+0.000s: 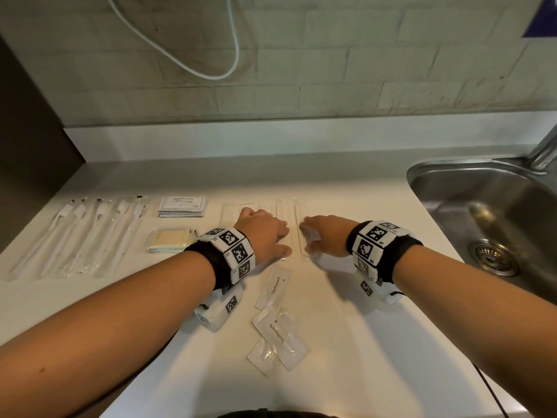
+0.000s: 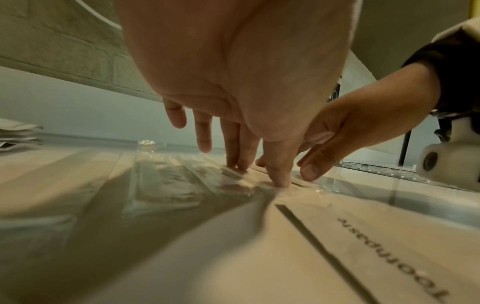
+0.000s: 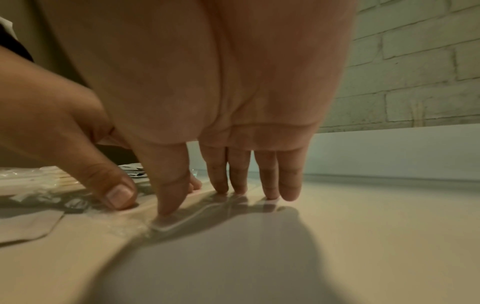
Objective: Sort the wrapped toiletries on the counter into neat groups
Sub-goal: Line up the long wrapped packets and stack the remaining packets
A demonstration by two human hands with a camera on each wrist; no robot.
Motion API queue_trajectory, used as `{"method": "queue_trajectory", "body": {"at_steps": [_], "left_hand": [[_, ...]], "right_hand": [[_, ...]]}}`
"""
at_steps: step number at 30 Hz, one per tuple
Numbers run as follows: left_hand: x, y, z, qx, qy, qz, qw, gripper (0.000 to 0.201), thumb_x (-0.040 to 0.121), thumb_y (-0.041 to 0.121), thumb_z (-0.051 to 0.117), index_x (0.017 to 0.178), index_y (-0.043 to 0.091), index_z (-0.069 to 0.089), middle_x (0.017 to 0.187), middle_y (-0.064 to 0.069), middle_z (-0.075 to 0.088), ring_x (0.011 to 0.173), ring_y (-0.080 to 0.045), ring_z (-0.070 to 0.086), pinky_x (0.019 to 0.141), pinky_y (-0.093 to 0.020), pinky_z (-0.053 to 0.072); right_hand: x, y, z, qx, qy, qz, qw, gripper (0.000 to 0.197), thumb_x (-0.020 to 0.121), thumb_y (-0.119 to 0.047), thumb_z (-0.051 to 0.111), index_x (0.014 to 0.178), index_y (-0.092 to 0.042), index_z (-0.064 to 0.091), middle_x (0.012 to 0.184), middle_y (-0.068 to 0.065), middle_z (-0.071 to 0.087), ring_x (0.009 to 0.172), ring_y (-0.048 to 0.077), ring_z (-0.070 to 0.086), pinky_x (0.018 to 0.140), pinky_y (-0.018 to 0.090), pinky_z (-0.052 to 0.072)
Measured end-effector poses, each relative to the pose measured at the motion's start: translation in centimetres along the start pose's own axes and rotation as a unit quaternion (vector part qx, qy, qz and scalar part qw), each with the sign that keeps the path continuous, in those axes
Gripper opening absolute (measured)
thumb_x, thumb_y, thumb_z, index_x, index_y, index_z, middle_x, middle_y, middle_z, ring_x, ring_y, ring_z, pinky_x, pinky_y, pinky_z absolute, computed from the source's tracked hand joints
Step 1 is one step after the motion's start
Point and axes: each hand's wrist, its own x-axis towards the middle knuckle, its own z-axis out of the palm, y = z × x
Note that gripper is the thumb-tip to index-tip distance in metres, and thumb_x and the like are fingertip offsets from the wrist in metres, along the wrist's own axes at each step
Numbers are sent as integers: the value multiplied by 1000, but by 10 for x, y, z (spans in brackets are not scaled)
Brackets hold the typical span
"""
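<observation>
Several long clear-wrapped packets [image 1: 291, 211] lie side by side at mid-counter. My left hand [image 1: 265, 236] rests on them, its straight fingers [image 2: 233, 152] pressing the wrappers [image 2: 166, 185]. My right hand [image 1: 321, 236] is just to the right, and its fingertips [image 3: 221, 185] and thumb press a narrow clear packet [image 3: 197, 214] flat on the counter. Three toothpaste sachets lie nearer me: one [image 1: 275, 286] below the left hand and two overlapping [image 1: 277, 339]. Wrapped toothbrushes [image 1: 78, 233], a stack of shampoo sachets [image 1: 182, 206] and a beige wrapped bar [image 1: 170, 240] sit at the left.
A steel sink [image 1: 482, 212] with a drain is set into the white counter [image 1: 376, 342] at the right, its tap base at the far right edge. A brick wall with a hanging white cable stands behind. A dark panel bounds the counter on the left.
</observation>
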Motion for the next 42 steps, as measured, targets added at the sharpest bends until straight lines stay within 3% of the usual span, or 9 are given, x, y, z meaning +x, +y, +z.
{"method": "queue_trajectory", "body": {"at_steps": [12, 16, 18, 20, 22, 25, 28, 35, 42], "left_hand": [[-1, 0, -2, -43, -8, -18, 999, 35, 89, 59, 52, 104, 29, 61, 145, 9, 52, 140, -23, 36, 113, -51, 8], [-13, -3, -7, -136, 46, -42, 989, 55, 86, 62, 56, 133, 33, 56, 148, 11, 48, 141, -21, 35, 114, -46, 13], [-28, -5, -13, -168, 83, -48, 981, 45, 86, 58, 59, 123, 33, 63, 134, 10, 59, 128, -17, 47, 108, -41, 28], [-45, -3, -18, -182, 86, -58, 978, 28, 88, 52, 62, 100, 28, 69, 108, 8, 69, 100, -12, 61, 85, -33, 47], [-58, 5, -19, -168, 41, -76, 982, 33, 88, 52, 62, 84, 20, 68, 84, 5, 69, 76, -12, 63, 65, -27, 47], [-70, 20, -9, -128, -34, -103, 986, 51, 83, 60, 63, 75, 10, 65, 68, -1, 63, 61, -18, 59, 57, -29, 46], [-77, 34, -1, -96, -50, -131, 985, 54, 78, 55, 73, 58, 13, 46, 56, 0, 47, 50, -18, 52, 53, -27, 40], [-87, 41, 1, -89, -64, -134, 985, 43, 77, 36, 82, 65, 8, 52, 67, -3, 57, 73, -23, 61, 64, -29, 46], [-120, 30, 2, -180, -53, -150, 971, 22, 87, 29, 68, 88, 7, 68, 92, -10, 69, 102, -30, 68, 77, -33, 52]], "right_hand": [[-1, 0, -1, 7, -5, 1, 1000, 58, 92, -28, 57, 146, -20, 36, 151, 1, 38, 134, 24, 42, 111, 39, 33], [-12, -5, -5, -3, 23, 2, 1000, 62, 92, -34, 58, 147, -20, 33, 145, 5, 46, 127, 24, 50, 106, 37, 40], [-26, -10, -5, -22, 25, -9, 999, 57, 90, -42, 57, 140, -21, 41, 136, 4, 53, 117, 23, 55, 100, 35, 45], [-44, -20, -1, -35, 4, -23, 999, 51, 88, -51, 57, 130, -22, 49, 126, 1, 59, 108, 20, 58, 94, 33, 48], [-65, -36, 7, -54, -49, -33, 997, 53, 86, -59, 55, 120, -19, 57, 116, 1, 63, 100, 19, 59, 88, 32, 49], [-90, -61, 24, -100, -110, -46, 988, 65, 83, -68, 48, 107, -10, 64, 106, 7, 65, 94, 22, 60, 84, 35, 50], [-102, -70, 38, -122, -85, -36, 988, 60, 81, -62, 57, 114, -13, 59, 113, 4, 54, 92, 18, 50, 86, 36, 49], [-103, -80, 62, -25, -30, -31, 999, 55, 76, -29, 74, 127, -23, 54, 114, 4, 51, 93, 21, 56, 85, 35, 52], [-106, -99, 63, -52, -39, -17, 998, 54, 81, -27, 70, 131, -29, 49, 121, 5, 47, 101, 27, 59, 89, 33, 50]]}}
